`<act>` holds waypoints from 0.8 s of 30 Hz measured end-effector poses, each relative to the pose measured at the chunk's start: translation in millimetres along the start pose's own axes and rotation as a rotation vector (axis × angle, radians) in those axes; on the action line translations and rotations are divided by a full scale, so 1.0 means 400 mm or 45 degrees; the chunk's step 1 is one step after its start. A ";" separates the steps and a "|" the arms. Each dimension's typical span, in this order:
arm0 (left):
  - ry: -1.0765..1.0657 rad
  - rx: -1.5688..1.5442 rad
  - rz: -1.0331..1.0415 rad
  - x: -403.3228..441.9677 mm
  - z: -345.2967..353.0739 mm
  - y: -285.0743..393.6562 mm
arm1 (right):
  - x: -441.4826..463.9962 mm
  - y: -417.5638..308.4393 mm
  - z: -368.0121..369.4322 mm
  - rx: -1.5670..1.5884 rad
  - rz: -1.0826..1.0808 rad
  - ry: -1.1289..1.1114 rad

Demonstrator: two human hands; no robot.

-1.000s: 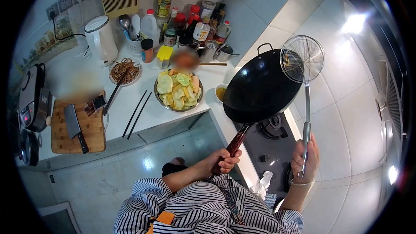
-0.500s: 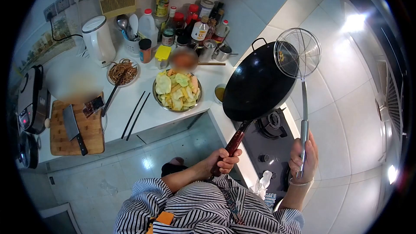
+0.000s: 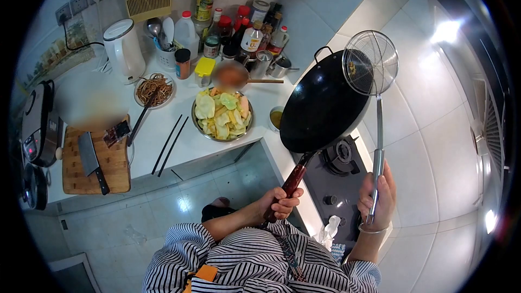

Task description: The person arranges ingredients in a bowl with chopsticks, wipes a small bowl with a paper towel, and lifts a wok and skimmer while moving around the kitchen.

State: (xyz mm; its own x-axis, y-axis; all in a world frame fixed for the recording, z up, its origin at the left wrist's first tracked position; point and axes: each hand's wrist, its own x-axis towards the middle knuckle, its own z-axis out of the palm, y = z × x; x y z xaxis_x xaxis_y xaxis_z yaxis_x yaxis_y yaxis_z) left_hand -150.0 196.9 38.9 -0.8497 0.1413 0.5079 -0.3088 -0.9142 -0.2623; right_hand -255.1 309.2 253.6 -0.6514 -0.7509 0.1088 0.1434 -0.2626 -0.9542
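My left hand [image 3: 280, 203] is closed round the dark red handle of a black wok [image 3: 320, 106], which is lifted and tilted above the gas stove [image 3: 336, 179]. In my right hand [image 3: 378, 195] is the metal handle of a wire strainer [image 3: 370, 64]. The strainer's round mesh overlaps the wok's upper right rim; I cannot tell whether the two touch. Small yellowish bits show through the mesh. Left of the wok, a steel bowl of cut cabbage [image 3: 222, 114] stands on the counter, with a small cup of yellow liquid [image 3: 276, 118] beside the wok.
On the counter are black chopsticks [image 3: 172, 144], a plate of brown strips [image 3: 154, 90], and a cleaver [image 3: 88, 154] on a wooden board [image 3: 116, 176]. An electric kettle [image 3: 124, 51], a rice cooker [image 3: 40, 125] and several bottles [image 3: 251, 37] stand behind. White tissue [image 3: 328, 233] lies by the stove.
My right hand and the strainer have moved slightly left and up. The wok and my left hand stay nearly where they were.
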 end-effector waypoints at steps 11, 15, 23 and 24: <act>-0.040 -0.023 0.000 0.006 0.009 0.000 | 0.006 0.003 0.034 -0.020 -0.010 0.008; -0.038 -0.016 0.006 0.005 0.000 0.002 | 0.009 0.008 0.031 -0.039 -0.020 0.005; -0.046 -0.011 -0.002 0.006 0.013 0.002 | 0.013 0.014 0.034 -0.058 -0.034 0.027; -0.045 -0.010 -0.003 0.005 0.012 0.003 | 0.013 0.015 0.034 -0.058 -0.034 0.027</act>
State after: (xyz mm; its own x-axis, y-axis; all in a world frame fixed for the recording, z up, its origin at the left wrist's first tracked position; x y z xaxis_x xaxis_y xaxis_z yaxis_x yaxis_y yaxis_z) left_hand -150.1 194.3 43.5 -0.8334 0.1296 0.5373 -0.3143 -0.9108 -0.2677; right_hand -247.6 295.3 252.1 -0.6704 -0.7307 0.1290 0.0921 -0.2544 -0.9627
